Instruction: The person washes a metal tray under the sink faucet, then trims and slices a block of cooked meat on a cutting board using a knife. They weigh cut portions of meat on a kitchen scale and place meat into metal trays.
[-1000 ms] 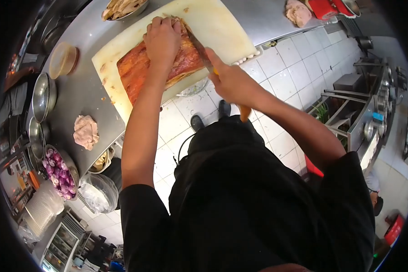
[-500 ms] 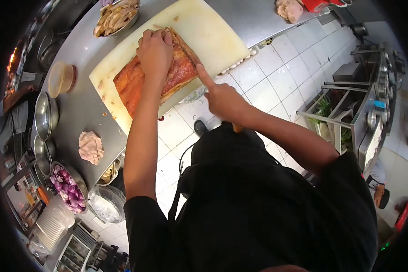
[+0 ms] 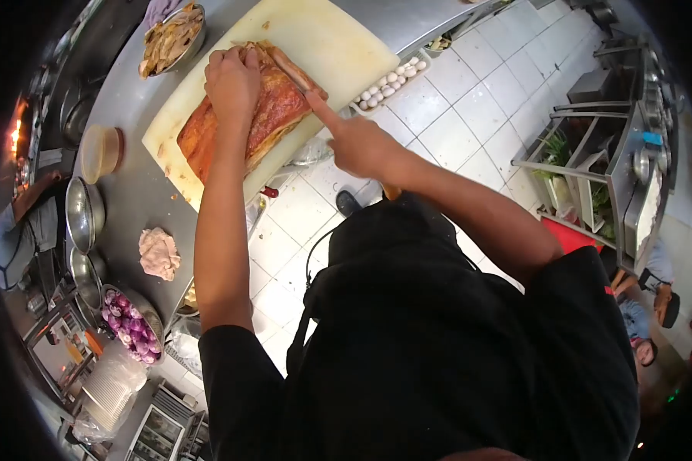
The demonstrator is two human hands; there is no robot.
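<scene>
A slab of roast meat (image 3: 278, 107) with reddish-brown skin, which looks like roast pork, lies on a pale cutting board (image 3: 338, 46). My left hand (image 3: 234, 84) presses on its upper left part with curled fingers. My right hand (image 3: 365, 146) is closed on a knife, its index finger stretched forward along the blade at the slab's right edge. The end of the knife's wooden handle (image 3: 392, 190) shows below my fist. Most of the blade is hard to make out against the meat. A narrow strip along that edge stands slightly apart from the slab.
A bowl of sliced meat (image 3: 173, 42) stands beyond the board. Along the steel counter (image 3: 134, 203) are a plastic tub (image 3: 101, 154), metal bowls (image 3: 83, 215), raw meat (image 3: 159, 253) and a bowl of purple onions (image 3: 133, 323). Eggs (image 3: 392, 81) sit by the board's right edge. Other people are at both sides.
The view has shifted, bringing the eggs into fuller sight. The edge strip now stands further from the slab, with my right hand still beside it. My left hand stays on the meat.
</scene>
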